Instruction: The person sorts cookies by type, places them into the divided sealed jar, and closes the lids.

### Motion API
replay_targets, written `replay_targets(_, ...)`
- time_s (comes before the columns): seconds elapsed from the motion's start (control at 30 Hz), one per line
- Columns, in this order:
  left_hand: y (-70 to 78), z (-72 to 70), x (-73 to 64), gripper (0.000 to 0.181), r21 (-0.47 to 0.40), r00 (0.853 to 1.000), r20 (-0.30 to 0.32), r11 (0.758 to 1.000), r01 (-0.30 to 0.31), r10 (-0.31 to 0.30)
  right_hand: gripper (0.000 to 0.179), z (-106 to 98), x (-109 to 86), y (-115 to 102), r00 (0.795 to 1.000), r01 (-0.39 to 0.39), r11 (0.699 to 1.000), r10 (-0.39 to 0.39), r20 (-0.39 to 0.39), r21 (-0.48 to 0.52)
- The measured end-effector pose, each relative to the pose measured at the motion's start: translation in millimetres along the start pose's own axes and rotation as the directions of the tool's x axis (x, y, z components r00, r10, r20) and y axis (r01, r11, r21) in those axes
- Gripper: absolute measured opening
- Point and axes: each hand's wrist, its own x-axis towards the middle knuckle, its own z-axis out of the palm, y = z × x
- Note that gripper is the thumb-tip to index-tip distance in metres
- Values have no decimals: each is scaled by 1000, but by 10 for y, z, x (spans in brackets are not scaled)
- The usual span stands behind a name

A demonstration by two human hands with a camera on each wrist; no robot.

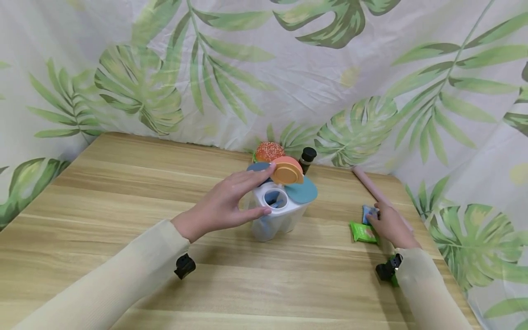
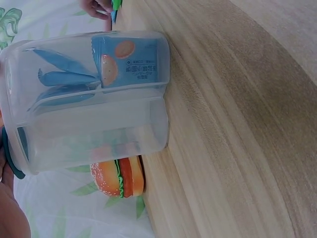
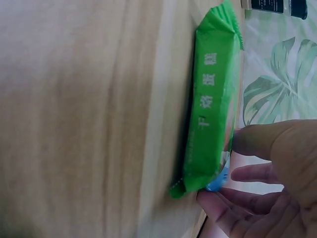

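A clear storage container with a white top stands mid-table; its orange flip lid is raised over a round opening. My left hand reaches across the top, fingers fairly straight, the index at the lid and the thumb on the rim. Blue snack packets show through the container's wall. On the right, my right hand pinches a blue snack packet at the table, partly hidden by the fingers. A green snack packet lies right beside it, nearer the container.
Behind the container sit a toy hamburger and a black-capped bottle. A long pink stick lies along the right, passing under my right hand. Something green shows under the right wrist. Leaf-patterned cloth hangs behind the wooden table.
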Motion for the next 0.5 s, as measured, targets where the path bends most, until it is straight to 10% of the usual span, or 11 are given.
replay_targets(0.5,-6,11,-3,89,1,1000,-6,1000,-1,1,89,-18,54,-50,989,142,979,-135,-58,146)
